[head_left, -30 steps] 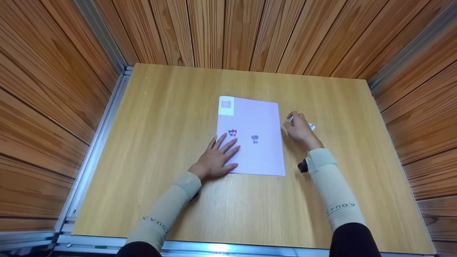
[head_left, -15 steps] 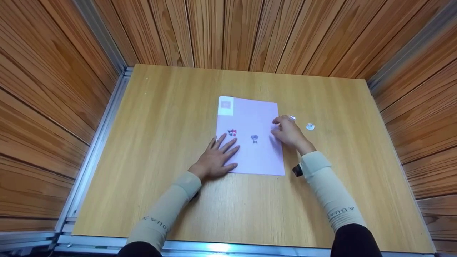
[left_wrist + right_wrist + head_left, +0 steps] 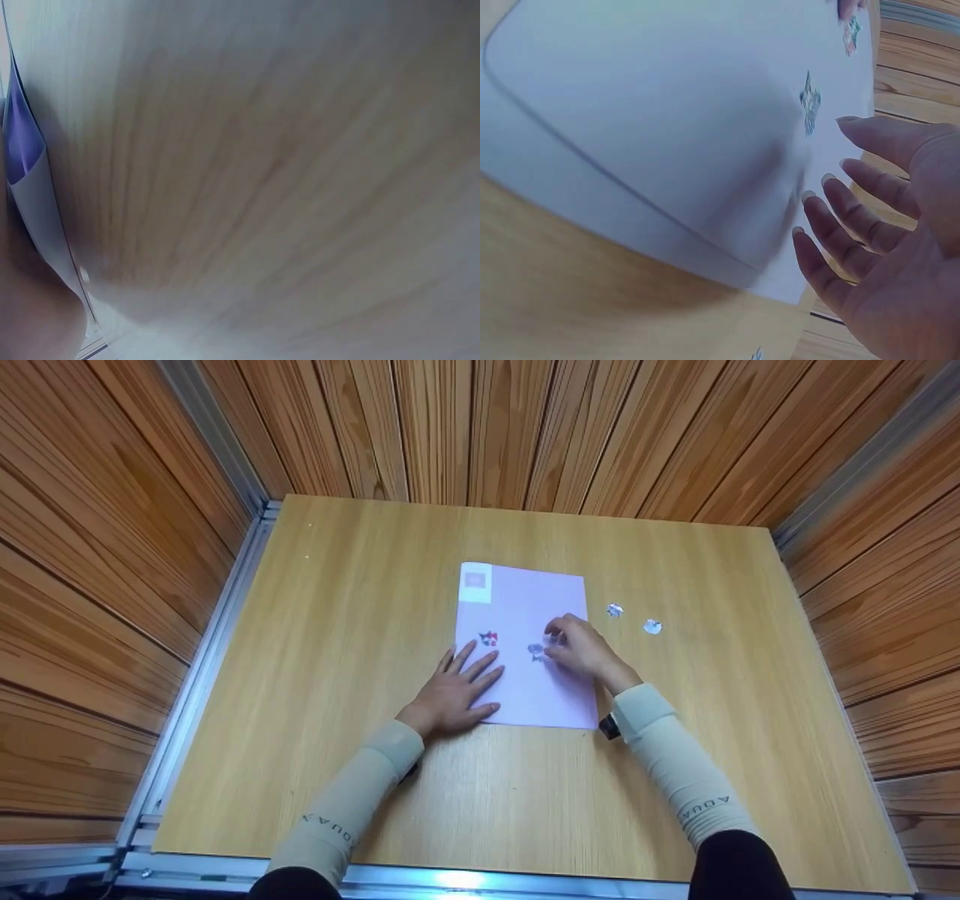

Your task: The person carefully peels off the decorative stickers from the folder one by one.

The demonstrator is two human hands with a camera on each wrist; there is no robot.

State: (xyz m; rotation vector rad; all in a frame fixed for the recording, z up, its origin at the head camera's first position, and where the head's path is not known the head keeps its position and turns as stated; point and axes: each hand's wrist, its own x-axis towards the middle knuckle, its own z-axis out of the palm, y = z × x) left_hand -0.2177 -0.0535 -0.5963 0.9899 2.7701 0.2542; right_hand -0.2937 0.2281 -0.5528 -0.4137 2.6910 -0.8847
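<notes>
A lilac folder (image 3: 525, 697) lies flat on the table, with a white label at its far left corner. My left hand (image 3: 451, 699) rests with spread fingers on its near left part, just below a small red-and-black cartoon sticker (image 3: 489, 638). The right hand (image 3: 585, 651) is over the folder's right half, fingertips close beside a greyish-purple sticker (image 3: 535, 649). In the right wrist view its fingers are loosely bent and apart from the thumb, nothing showing between them. Two loose stickers, one nearer (image 3: 615, 610) and one farther right (image 3: 652, 626), lie on the table.
The wooden table (image 3: 337, 645) has metal rails (image 3: 217, 675) along its left and front edges. Wood-plank walls (image 3: 510, 435) rise at the back and both sides. In the left wrist view, table surface fills most of the picture.
My right hand has moved left from the loose stickers on the table to over the folder, uncovering both of them. The left hand has stayed in place.
</notes>
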